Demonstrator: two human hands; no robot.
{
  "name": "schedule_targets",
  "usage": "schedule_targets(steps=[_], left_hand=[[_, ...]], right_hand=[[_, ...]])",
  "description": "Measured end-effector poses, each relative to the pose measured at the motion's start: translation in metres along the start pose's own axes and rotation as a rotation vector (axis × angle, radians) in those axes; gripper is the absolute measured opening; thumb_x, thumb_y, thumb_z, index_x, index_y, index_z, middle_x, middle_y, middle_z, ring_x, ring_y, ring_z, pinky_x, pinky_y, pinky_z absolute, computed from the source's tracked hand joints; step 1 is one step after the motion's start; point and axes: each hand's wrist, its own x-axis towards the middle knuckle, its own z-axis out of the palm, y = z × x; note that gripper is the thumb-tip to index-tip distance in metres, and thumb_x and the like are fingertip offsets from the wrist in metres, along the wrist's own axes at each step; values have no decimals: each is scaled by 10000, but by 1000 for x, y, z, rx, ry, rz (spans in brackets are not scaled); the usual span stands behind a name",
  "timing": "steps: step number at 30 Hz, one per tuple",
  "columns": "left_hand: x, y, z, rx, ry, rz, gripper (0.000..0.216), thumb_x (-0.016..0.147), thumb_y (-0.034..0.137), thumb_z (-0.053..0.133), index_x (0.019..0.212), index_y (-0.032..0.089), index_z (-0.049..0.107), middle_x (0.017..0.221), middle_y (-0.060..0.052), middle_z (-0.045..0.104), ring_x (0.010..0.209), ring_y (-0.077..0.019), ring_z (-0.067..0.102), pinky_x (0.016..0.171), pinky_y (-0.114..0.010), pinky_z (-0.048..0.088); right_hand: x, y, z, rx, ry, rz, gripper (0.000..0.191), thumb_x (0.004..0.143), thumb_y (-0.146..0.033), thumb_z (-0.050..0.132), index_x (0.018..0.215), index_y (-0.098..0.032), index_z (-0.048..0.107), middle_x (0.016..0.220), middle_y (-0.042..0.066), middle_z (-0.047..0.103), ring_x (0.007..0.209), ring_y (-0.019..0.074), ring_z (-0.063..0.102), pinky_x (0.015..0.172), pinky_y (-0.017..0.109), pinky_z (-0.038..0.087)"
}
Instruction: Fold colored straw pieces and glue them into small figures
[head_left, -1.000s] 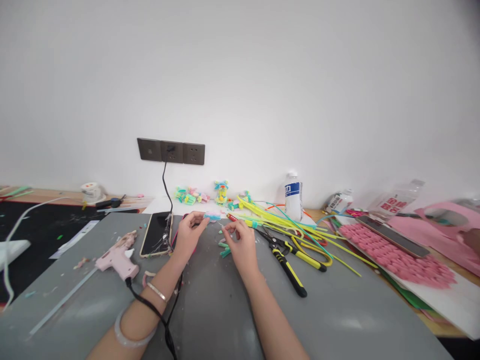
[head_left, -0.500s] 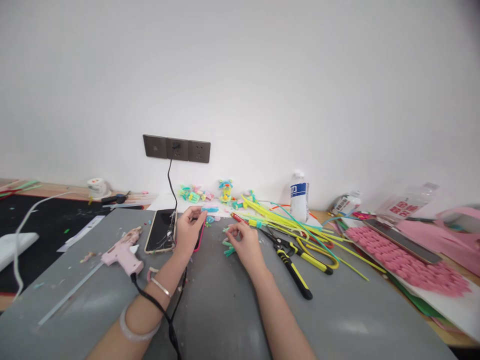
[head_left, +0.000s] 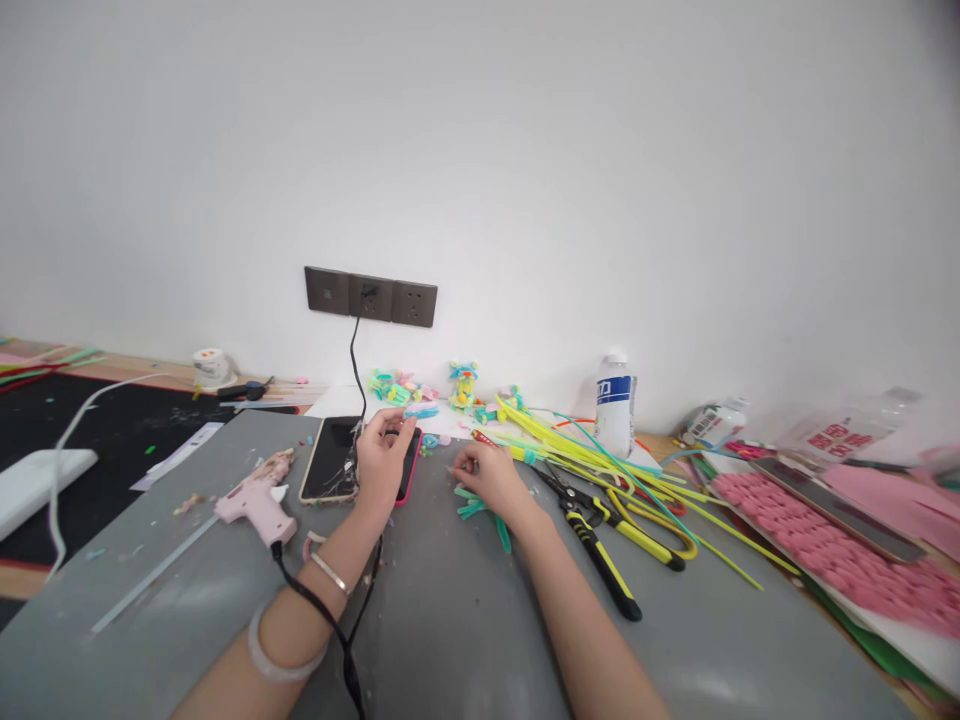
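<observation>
My left hand (head_left: 384, 458) is closed above the phones, its thumb and fingers pinching a small bundle of blue pipe cleaner pieces (head_left: 421, 411). My right hand (head_left: 491, 480) hovers over the middle of the grey table with thumb and fingers curled together. Anything inside that pinch is too small to make out. Just under its fingers lie several short teal pipe cleaner pieces (head_left: 474, 506). A phone with a pale frame (head_left: 328, 460) and one with a pink case (head_left: 409, 478) lie beside and under my left hand.
A pink glue gun (head_left: 259, 505) with a black cable rests on the left. Yellow-handled pliers (head_left: 600, 550) and long yellow pipe cleaners (head_left: 585, 450) lie on the right. Small colourful figures (head_left: 463, 385) and a white bottle (head_left: 615, 405) stand along the wall.
The view has swung slightly left, so the scene sits further right. My left hand has shifted a little left over the phones with the blue pieces; my right hand stays near the teal pieces.
</observation>
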Motion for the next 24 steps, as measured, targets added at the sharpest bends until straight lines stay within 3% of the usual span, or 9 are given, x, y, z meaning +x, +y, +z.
schedule_targets(steps=[4,8,13,20,24], left_hand=[[0,1,0,-18,48,44,212,783,351,705,878,168,657,810,-15,638,764,-145,606,687,-232,481],[0,2,0,-37,4,26,209,782,346,701,872,162,656,804,-18,646,756,-149,614,690,-240,491],[0,0,0,-14,-44,-3,206,768,331,706,868,159,658,784,-19,649,736,-151,615,673,-248,500],[1,-3,1,-29,-48,-21,224,749,347,722,859,160,662,784,-22,653,746,-159,622,672,-253,506],[-1,-2,1,-42,-105,-69,239,741,362,728,857,163,665,757,-17,655,720,-157,621,658,-253,504]], right_hand=[[3,4,5,34,-8,-3,66,749,-149,727,704,-190,704,641,-17,614,656,161,567,773,338,376],[-1,9,6,97,-17,22,55,729,-162,718,759,-200,744,636,-16,614,630,151,565,677,284,397],[-11,21,-13,213,40,101,179,771,-282,654,856,-166,761,616,-6,596,578,146,513,570,257,367],[-19,52,-50,256,216,252,358,721,-511,629,646,-162,650,584,6,558,550,143,428,539,267,313],[-26,58,-57,212,92,339,327,699,-478,644,590,-174,589,552,-10,535,542,143,453,535,263,314]])
